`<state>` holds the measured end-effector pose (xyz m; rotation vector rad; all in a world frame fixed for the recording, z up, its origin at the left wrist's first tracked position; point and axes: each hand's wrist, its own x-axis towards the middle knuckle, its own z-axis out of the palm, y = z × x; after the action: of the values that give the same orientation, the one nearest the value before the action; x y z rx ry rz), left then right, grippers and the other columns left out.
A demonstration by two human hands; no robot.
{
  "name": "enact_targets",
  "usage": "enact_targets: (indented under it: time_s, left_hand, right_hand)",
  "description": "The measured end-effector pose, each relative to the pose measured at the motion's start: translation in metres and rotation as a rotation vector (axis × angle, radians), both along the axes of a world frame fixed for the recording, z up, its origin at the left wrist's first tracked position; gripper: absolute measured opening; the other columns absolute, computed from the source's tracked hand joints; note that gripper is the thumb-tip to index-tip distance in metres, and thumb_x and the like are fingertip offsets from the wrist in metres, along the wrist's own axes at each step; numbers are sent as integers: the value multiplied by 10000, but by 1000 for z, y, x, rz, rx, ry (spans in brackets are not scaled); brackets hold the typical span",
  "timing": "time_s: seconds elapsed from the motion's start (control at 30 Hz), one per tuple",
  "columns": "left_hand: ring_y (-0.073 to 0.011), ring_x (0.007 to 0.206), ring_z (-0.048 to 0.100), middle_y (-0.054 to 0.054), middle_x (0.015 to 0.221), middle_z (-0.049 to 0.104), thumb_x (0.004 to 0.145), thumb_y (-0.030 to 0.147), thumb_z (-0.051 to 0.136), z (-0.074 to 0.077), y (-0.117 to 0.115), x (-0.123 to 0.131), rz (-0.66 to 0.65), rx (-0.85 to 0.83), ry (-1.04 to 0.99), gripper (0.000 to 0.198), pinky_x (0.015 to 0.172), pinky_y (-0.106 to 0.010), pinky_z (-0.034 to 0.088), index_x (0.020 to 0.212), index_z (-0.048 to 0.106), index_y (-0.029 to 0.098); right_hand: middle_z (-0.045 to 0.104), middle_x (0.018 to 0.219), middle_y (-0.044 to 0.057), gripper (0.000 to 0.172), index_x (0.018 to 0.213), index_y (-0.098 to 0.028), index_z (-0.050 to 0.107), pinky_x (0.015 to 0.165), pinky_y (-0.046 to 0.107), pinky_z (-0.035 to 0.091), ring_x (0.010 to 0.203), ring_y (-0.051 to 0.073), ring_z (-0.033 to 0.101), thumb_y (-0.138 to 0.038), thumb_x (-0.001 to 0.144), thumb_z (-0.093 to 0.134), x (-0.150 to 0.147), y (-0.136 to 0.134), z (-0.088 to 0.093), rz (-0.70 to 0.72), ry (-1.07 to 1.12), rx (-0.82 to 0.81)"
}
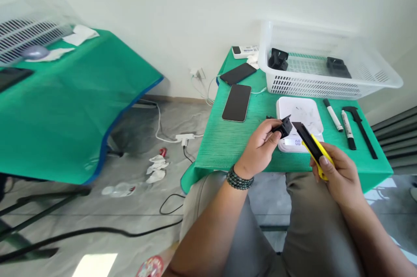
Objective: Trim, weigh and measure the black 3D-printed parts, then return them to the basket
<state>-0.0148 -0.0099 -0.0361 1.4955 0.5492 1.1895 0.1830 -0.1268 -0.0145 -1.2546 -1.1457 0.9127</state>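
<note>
Pinched between the thumb and fingers of my left hand (260, 146) is a small black plastic part (285, 127), its exact kind unclear. My right hand (339, 172) grips a yellow utility knife (314, 146), whose dark blade points up and left toward the part, with a small gap between them. Both hands are over the front of a white digital scale (299, 114), and its lit display (293, 142) is partly covered by the knife. A bit of another black piece shows behind my left fingers, mostly hidden.
A white plastic basket (325, 88) with black parts (278, 59) inside stands at the back of the green-covered table (215, 151). Two phones (237, 103) lie on the left. Markers (332, 115) and a black caliper (361, 131) lie right of the scale. Cables cross the floor.
</note>
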Motion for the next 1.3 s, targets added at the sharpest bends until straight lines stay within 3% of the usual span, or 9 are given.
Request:
enact_targets:
  time_s: [0.33,0.5,0.7,0.9,1.0,1.07,1.17,1.23,1.3]
  left_hand:
    - [-256,1237,646,-136,1253,689,1033,508,586,-4,0,-2,-34,122,37,348,1128,-444,507,1136,706,198]
    - [-273,1271,646,-129,1226,696,1019,449,635,5,0,-10,-214,101,-37,273,1113,-451,513,1099,724,204]
    - [-290,1293,635,-133,1236,693,1010,494,637,11,-6,-18,-399,14,-154,297,1128,-472,487,1075,729,219]
    - [-298,1401,546,-164,1462,559,1012,462,639,11,-7,-17,-396,129,19,286,1199,-484,439,1147,698,218]
    - [-311,1427,530,-167,1483,546,987,467,674,13,-8,-11,-439,154,94,321,1230,-488,418,1178,703,211]
    - [-336,1426,528,-171,1479,554,951,575,684,14,-8,-5,-478,155,98,437,1231,-493,417,1172,721,200]
    - [-362,1372,556,-184,1412,601,918,776,561,14,-6,3,-472,109,48,649,1176,-491,457,1069,757,176]
    - [-333,1284,602,-176,1344,633,951,736,552,14,-6,8,-404,71,33,604,1109,-455,492,977,761,170]
    - [-273,1141,640,-151,1269,657,973,589,631,14,-7,10,-332,50,38,431,1001,-398,524,975,752,176]
  right_hand:
    - [660,643,-24,481,1162,-179,706,395,233,419,405,103,532,-574,893,762,-8,3,1,-69,-50,-125]
    - [614,611,-35,496,1102,-169,714,381,229,362,403,94,478,-615,884,735,-2,10,0,-202,-58,-183]
    - [634,654,-20,486,1089,-175,721,384,235,359,417,98,495,-601,860,771,5,13,-5,-204,18,-183]
    - [687,787,2,451,1202,-243,661,445,244,451,543,136,609,-523,873,790,-21,10,3,-184,221,-72]
    - [709,965,13,444,1242,-286,618,567,264,545,694,145,657,-483,880,786,-36,12,7,-206,232,-30]
    - [715,1013,20,447,1250,-289,607,617,272,567,755,157,674,-485,885,776,-40,14,7,-213,196,-35]
    - [707,936,15,428,1228,-267,621,566,264,547,697,155,661,-487,891,766,-35,13,5,-203,134,-58]
    - [698,903,6,412,1216,-258,634,535,263,540,644,144,646,-460,887,779,-30,11,4,-183,112,-51]
    - [694,884,0,402,1213,-253,646,537,271,557,617,136,645,-431,883,791,-26,9,4,-166,94,-28]
